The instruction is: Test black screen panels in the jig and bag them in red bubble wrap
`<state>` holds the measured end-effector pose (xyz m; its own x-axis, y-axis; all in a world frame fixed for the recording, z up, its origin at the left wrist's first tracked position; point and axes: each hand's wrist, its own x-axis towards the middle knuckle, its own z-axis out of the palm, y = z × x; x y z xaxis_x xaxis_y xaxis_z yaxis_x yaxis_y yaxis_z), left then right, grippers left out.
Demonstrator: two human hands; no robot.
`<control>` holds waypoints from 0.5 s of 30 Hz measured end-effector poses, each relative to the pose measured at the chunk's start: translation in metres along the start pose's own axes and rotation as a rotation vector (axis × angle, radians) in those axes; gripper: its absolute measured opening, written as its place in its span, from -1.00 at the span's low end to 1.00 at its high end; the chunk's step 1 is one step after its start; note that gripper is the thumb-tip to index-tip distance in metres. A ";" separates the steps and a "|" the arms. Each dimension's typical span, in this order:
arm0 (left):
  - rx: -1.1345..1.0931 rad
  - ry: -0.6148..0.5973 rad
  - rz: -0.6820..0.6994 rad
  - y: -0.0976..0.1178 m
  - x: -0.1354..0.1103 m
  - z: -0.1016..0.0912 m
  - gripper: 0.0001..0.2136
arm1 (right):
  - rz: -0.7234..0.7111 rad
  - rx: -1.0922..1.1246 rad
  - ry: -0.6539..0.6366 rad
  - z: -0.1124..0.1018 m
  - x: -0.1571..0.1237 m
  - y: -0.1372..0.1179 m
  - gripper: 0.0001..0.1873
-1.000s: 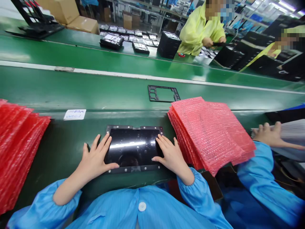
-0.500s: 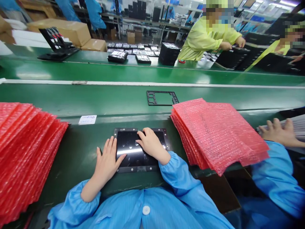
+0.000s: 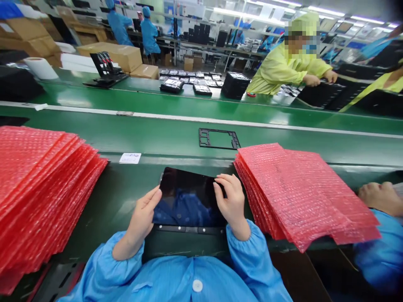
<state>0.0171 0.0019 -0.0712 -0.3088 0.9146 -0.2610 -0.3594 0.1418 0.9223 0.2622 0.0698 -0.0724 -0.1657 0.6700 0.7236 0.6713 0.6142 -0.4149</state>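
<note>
A glossy black screen panel point(image 3: 185, 197) is tilted up off the green bench, its far edge raised. My left hand point(image 3: 143, 218) grips its left edge, thumb on the glass. My right hand point(image 3: 231, 201) holds its right side, fingers curled over the top right corner. Beneath the panel's near edge a black frame strip point(image 3: 189, 229) with small holes still lies on the bench.
Stacks of red bubble-wrap bags lie at the left point(image 3: 40, 184) and at the right point(image 3: 299, 193). A black empty frame point(image 3: 218, 138) rests on the conveyor belt point(image 3: 126, 132). A white label point(image 3: 130, 158) sits on the belt edge. A neighbour's hand point(image 3: 379, 197) shows at right. Workers stand across the line.
The panel lay flat in its frame with my hands pressing on it; now both hands have lifted and tilted it up. The view has tipped upward.
</note>
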 end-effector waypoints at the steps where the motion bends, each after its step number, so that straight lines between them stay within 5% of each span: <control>1: -0.068 0.011 -0.042 0.004 0.003 -0.004 -0.55 | 0.062 0.011 0.045 -0.008 -0.004 0.002 -0.85; 4: -0.204 0.064 -0.074 0.013 0.015 -0.021 -0.57 | 0.303 0.092 0.080 -0.028 -0.018 0.008 -0.79; 7: -0.241 0.120 -0.053 0.015 0.026 -0.036 -0.66 | 0.497 0.359 -0.177 -0.041 -0.033 0.005 -0.70; 10: -0.276 0.125 -0.079 0.011 0.030 -0.042 -0.74 | 0.505 0.586 -0.431 -0.046 -0.043 -0.006 -0.62; 15: -0.313 0.135 -0.127 0.003 0.034 -0.043 -0.76 | 0.529 0.641 -0.545 -0.048 -0.048 -0.023 -0.56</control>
<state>-0.0327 0.0169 -0.0895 -0.3504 0.8360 -0.4223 -0.6482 0.1090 0.7536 0.2896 0.0037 -0.0710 -0.3748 0.9242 0.0732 0.2638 0.1820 -0.9473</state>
